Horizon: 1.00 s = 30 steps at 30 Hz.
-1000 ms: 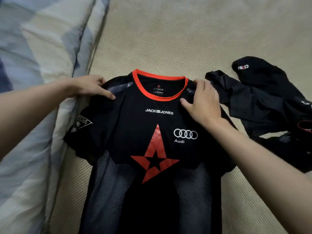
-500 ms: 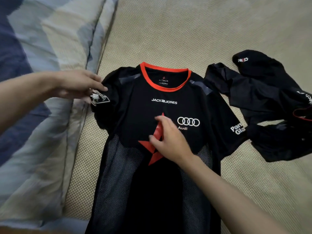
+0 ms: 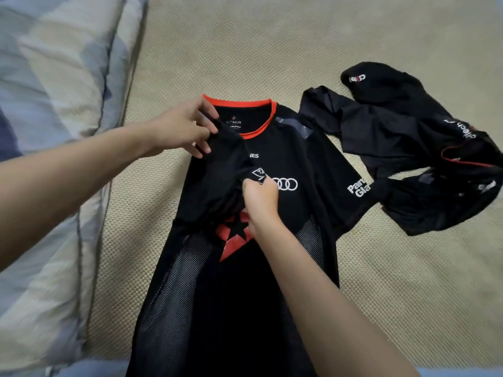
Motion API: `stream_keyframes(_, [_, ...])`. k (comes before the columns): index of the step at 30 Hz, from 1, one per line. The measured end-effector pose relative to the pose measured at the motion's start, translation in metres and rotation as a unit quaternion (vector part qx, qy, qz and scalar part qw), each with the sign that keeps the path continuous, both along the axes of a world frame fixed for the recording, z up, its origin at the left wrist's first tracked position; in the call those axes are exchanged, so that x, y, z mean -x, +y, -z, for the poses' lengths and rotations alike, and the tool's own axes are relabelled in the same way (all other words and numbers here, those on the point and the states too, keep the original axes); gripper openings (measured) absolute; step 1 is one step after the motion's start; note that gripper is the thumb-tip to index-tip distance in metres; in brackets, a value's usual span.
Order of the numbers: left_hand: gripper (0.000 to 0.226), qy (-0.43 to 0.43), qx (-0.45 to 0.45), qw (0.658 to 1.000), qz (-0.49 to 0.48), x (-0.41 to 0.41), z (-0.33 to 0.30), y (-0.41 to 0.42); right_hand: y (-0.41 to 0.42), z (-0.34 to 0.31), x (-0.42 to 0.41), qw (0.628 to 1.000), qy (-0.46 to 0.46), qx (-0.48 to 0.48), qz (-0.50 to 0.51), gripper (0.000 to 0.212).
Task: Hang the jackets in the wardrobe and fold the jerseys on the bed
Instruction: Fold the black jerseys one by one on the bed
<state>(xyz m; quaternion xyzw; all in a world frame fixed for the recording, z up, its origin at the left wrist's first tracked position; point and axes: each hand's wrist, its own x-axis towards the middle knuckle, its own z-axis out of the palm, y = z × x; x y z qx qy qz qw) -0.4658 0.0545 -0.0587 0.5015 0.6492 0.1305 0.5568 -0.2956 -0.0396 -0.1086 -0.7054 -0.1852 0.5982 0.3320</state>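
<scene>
A black short-sleeved jersey with an orange-red collar and a red star on the chest lies face up on the beige woven bed mat, its long axis running from the collar at the far side down toward the near edge of the bed, where the hem passes out of view. The left hand grips the jersey's shoulder just beside the collar, fingers closed on the cloth. The right hand pinches the cuff of the left-side sleeve, fingers clamped on it near a small white badge, and holds it over the chest beside the ring logo. So that sleeve is folded inward across the body, while the opposite sleeve lies spread flat toward the right edge. It is nearer the right hand, so folding it in next would likely fall to that hand. A crumpled black garment lies just beside that sleeve. A blue and cream quilt runs along the left edge.
</scene>
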Motion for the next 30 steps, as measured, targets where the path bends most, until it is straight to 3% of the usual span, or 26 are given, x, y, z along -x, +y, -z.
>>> stream_keyframes(2, [0.056,0.102,-0.075,0.983,0.133,-0.002,0.018,0.009,-0.001,0.005,-0.023,0.997,0.008,0.065,0.040,0.031])
stream_keyframes(5, [0.071,0.214,-0.116,0.921,0.305,-0.014,0.044,0.022,0.000,0.008,-0.044,0.985,0.078,0.140,0.066,0.002])
stream_keyframes(8, [0.070,0.274,-0.124,0.880,0.368,-0.032,0.058,0.031,-0.005,0.021,-0.048,0.993,0.008,0.112,-0.032,0.040])
stream_keyframes(10, [0.066,0.319,-0.129,0.856,0.385,-0.044,0.058,0.036,-0.008,0.025,-0.048,0.990,-0.076,0.071,-0.096,0.021])
stream_keyframes(13, [0.041,0.367,-0.133,0.824,0.410,-0.052,0.053,0.044,-0.010,0.023,-0.053,0.990,-0.065,0.059,-0.107,0.022])
stream_keyframes(16, [0.005,0.354,-0.143,0.827,0.412,-0.048,0.048,0.050,-0.010,0.029,-0.066,0.995,-0.037,0.030,-0.093,0.031])
stream_keyframes(21, [0.012,0.340,-0.182,0.843,0.375,-0.036,0.050,0.058,-0.005,0.033,-0.088,0.988,-0.133,0.049,-0.056,0.021])
stream_keyframes(23, [0.028,0.330,-0.155,0.849,0.382,-0.036,0.054,0.060,-0.003,0.036,-0.093,0.992,-0.081,0.093,0.006,0.022])
stream_keyframes(25, [0.043,0.321,-0.131,0.853,0.389,-0.040,0.055,0.063,-0.006,0.038,-0.091,0.989,0.038,0.120,0.084,0.028])
stream_keyframes(27, [0.036,0.323,-0.117,0.846,0.407,-0.045,0.054,0.066,-0.014,0.040,-0.080,0.987,0.070,0.112,0.095,0.047])
stream_keyframes(28, [0.025,0.319,-0.118,0.843,0.416,-0.048,0.053,0.067,-0.023,0.042,-0.074,0.993,0.028,0.096,0.056,0.056])
stream_keyframes(30, [0.007,0.298,-0.120,0.858,0.402,-0.052,0.053,0.070,-0.039,0.044,-0.062,0.995,-0.084,0.050,-0.031,0.046])
